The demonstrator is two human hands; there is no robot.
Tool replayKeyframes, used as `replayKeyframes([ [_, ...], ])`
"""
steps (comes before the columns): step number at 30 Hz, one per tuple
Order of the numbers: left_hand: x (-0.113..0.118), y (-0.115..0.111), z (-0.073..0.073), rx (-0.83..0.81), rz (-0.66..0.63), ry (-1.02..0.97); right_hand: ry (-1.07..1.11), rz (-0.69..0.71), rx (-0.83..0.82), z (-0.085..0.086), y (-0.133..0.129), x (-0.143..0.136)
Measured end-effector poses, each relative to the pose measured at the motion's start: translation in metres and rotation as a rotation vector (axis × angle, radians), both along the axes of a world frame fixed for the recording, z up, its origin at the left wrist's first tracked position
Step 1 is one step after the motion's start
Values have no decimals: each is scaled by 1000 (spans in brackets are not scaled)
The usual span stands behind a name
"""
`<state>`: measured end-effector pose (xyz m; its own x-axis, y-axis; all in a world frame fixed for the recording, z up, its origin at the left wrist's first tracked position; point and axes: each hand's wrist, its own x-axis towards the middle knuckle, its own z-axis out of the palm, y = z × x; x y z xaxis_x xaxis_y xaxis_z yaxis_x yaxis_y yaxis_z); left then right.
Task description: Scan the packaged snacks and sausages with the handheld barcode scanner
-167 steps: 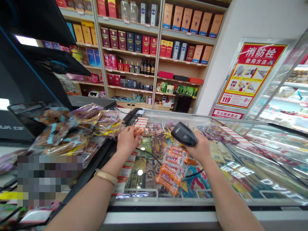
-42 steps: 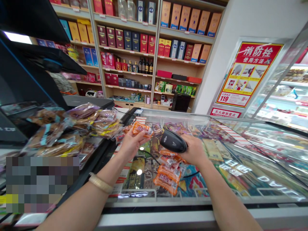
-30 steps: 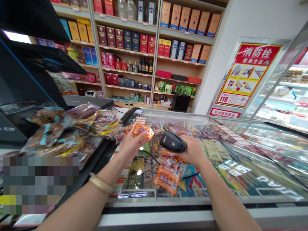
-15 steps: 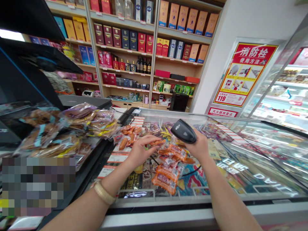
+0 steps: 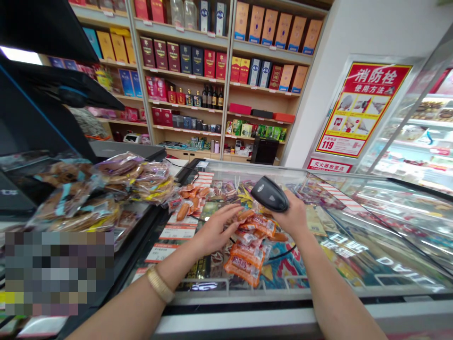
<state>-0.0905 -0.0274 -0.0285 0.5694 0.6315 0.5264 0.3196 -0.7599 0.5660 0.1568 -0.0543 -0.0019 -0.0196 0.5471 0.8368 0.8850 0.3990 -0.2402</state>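
Note:
My right hand point(image 5: 293, 215) is closed around a black handheld barcode scanner point(image 5: 271, 194), its head pointing up and left. My left hand point(image 5: 218, 231), with a gold bracelet at the wrist, has its fingers stretched out and its thumb apart. The fingertips rest against the upper left of a heap of small orange sausage packs point(image 5: 245, 262). One sausage pack point(image 5: 245, 215) lies right by those fingertips, partly hidden. Below the scanner, a black cable point(image 5: 282, 254) curves out from the packs. Left of my left hand lies a second pile of sausage packs point(image 5: 193, 200).
The packs lie on a glass-topped freezer point(image 5: 255, 298) with goods and price labels point(image 5: 179, 231) beneath. Flat bagged snacks point(image 5: 123, 182) are heaped on the left counter, under a dark monitor point(image 5: 46, 33). Behind stand shelves of boxes point(image 5: 193, 59) and a red wall notice point(image 5: 364, 108).
My left hand has shifted slightly right and down, its fingers straightening over the heap. The sausage pack at its fingertips has moved right onto the heap. My right hand and the scanner stay almost still.

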Motion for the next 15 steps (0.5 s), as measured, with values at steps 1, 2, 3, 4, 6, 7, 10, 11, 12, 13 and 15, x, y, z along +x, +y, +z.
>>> replayKeyframes([
  [1,-2,1,3,40,74,22,0,8,3,0,0,0],
  [2,-5,3,6,81,178,59,-1,14,5,0,0,-1],
  [3,-9,4,11,118,309,111,-1,16,6,1,0,-1],
  [4,-14,5,15,145,456,181,-2,16,4,1,0,-2],
  [6,-25,7,25,144,745,361,-4,18,0,1,0,-2],
  [7,-30,8,29,122,855,456,-7,21,-1,1,0,-2],
  [10,-43,10,35,1,971,686,-17,20,-3,0,1,-1],
  [11,-45,10,35,-40,955,735,-22,13,-5,0,1,-1],
  [12,-46,10,35,-74,931,770,-28,6,-7,-1,1,-1],
  [13,-46,11,34,-99,906,795,-35,1,-9,-2,2,0],
  [15,-44,10,33,-116,881,821,-50,3,-8,-3,2,0],
])
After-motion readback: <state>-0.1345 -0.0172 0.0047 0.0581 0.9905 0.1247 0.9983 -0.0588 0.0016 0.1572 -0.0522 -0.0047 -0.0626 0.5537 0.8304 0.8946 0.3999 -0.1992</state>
